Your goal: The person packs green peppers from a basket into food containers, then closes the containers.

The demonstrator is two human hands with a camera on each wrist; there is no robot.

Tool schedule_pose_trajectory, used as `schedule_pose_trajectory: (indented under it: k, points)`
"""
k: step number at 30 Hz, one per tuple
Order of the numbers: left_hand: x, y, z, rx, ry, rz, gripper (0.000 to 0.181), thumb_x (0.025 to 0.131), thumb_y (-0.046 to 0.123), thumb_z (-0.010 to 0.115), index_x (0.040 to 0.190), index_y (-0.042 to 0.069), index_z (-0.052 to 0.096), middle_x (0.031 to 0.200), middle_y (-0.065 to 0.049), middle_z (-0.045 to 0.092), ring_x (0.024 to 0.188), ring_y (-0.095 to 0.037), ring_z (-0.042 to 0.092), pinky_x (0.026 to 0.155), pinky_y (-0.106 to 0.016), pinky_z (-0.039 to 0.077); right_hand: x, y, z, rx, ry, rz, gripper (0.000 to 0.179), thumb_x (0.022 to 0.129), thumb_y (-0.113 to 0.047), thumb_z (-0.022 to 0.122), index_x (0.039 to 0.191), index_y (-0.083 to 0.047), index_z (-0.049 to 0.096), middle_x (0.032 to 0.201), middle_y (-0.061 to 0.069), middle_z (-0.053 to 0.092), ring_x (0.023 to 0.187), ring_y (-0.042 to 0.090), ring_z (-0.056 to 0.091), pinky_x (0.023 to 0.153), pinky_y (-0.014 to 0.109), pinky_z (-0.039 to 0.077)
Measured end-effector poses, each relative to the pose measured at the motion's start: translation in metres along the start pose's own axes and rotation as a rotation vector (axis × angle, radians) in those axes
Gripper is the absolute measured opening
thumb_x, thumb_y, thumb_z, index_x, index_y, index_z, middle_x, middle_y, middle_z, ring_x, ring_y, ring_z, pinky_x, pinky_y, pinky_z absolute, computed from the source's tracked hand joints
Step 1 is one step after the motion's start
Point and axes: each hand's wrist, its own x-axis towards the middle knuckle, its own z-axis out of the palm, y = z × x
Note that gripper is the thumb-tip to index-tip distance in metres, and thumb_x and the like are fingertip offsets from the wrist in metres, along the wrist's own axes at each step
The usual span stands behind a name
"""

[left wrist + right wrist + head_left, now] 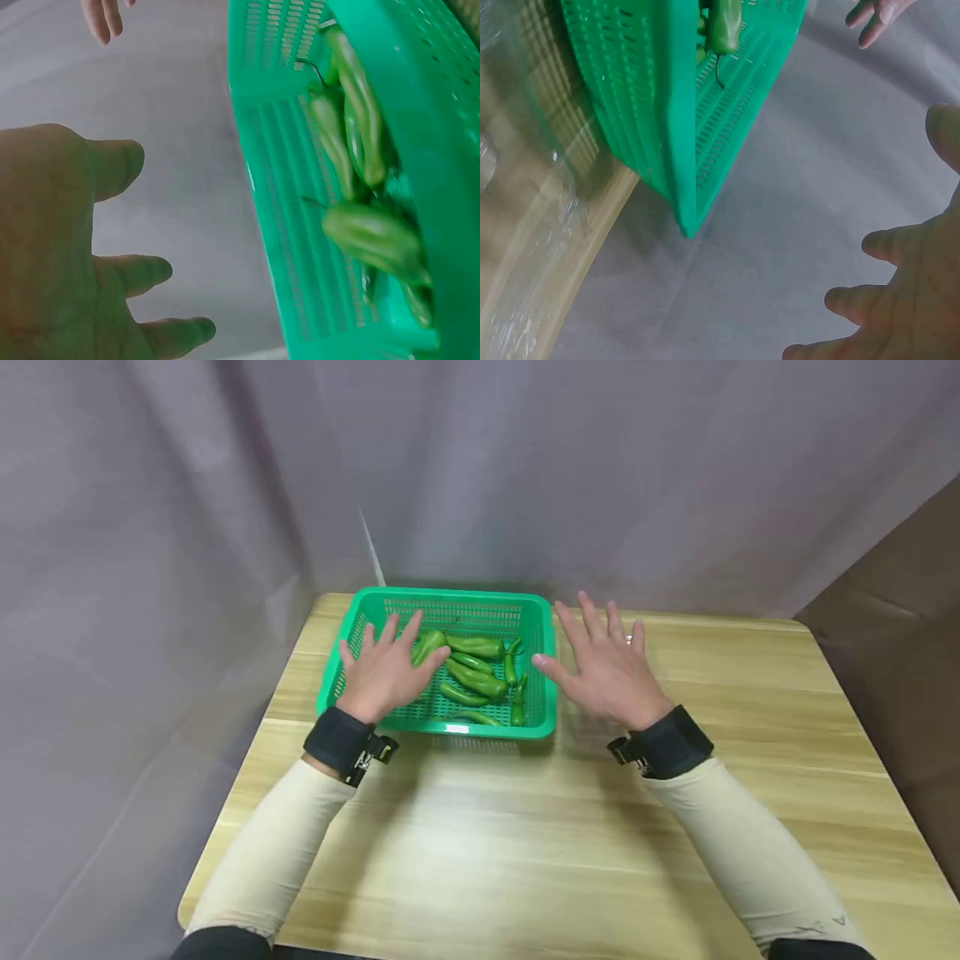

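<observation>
A green plastic basket with slotted walls stands near the table's back edge. Several green peppers, some plump and some thin, lie loose on its floor; the left wrist view shows more peppers with stems. My left hand hovers over the basket's left part with fingers spread and nothing held, overlapping some of the contents. Just beyond the basket's right side, my right hand is held above the table, fingers spread and a ring on one finger. It holds nothing either.
Beside the basket in the right wrist view lies clear, crinkled plastic on the table. The pale wooden table extends forward and to the right. A grey cloth hangs behind it, with a brown surface at the right.
</observation>
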Motion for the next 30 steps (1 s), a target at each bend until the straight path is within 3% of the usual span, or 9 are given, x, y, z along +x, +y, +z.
schedule_pose_trajectory:
  k: [6,11,18,24,26,30]
  points:
    - [-0.007,-0.025,0.003,-0.041,0.005,-0.063,0.082,0.102,0.072,0.038,0.169,0.032,0.011,0.177,-0.015,0.008,0.160,-0.053,0.001,0.120,-0.083,-0.006,0.005,-0.002,0.003,0.007,-0.040,-0.029,0.091,0.100,-0.076,0.035,0.169,-0.025,0.006,0.177,0.017,-0.001,0.158,0.057,-0.002,0.120,0.084,-0.002]
    - [-0.016,-0.049,0.008,-0.095,0.060,-0.144,0.084,0.103,0.069,0.039,0.169,0.027,0.008,0.176,-0.020,0.004,0.159,-0.056,-0.002,0.120,-0.083,-0.005,0.008,-0.002,0.004,-0.004,-0.051,-0.033,0.092,0.100,-0.077,0.035,0.169,-0.025,0.002,0.177,0.016,-0.003,0.159,0.055,-0.002,0.121,0.083,-0.001]
    - [-0.025,-0.078,0.047,-0.241,0.155,-0.207,0.073,0.111,0.044,0.036,0.169,0.016,0.000,0.175,-0.022,0.008,0.157,-0.057,0.009,0.121,-0.083,0.006,0.017,-0.004,0.006,-0.042,-0.078,-0.060,0.091,0.102,-0.074,0.033,0.169,-0.022,0.001,0.177,0.015,-0.006,0.160,0.054,0.000,0.123,0.080,0.004]
    - [-0.028,-0.088,0.064,-0.566,0.254,-0.225,0.068,0.114,0.029,0.035,0.168,0.013,-0.002,0.177,-0.013,0.006,0.163,-0.038,0.010,0.134,-0.057,0.011,0.038,-0.014,0.011,-0.066,-0.121,-0.111,0.080,0.109,-0.061,0.032,0.169,-0.018,0.001,0.176,0.020,0.000,0.159,0.055,0.005,0.127,0.075,0.011]
    - [-0.029,-0.090,0.067,-0.717,0.266,-0.239,0.066,0.113,0.027,0.038,0.168,0.015,0.003,0.177,-0.009,0.008,0.164,-0.029,0.008,0.136,-0.048,0.011,0.047,-0.016,0.013,-0.070,-0.136,-0.138,0.076,0.111,-0.054,0.033,0.169,-0.015,0.005,0.175,0.023,0.006,0.158,0.055,0.010,0.128,0.071,0.017]
    - [-0.029,-0.092,0.074,-0.999,0.302,-0.287,0.063,0.111,0.020,0.047,0.167,0.017,0.019,0.176,-0.002,0.016,0.164,-0.022,0.011,0.136,-0.040,0.012,0.066,-0.019,0.018,-0.073,-0.206,-0.153,0.070,0.113,-0.046,0.035,0.169,-0.012,0.010,0.174,0.025,0.010,0.158,0.053,0.014,0.128,0.067,0.023]
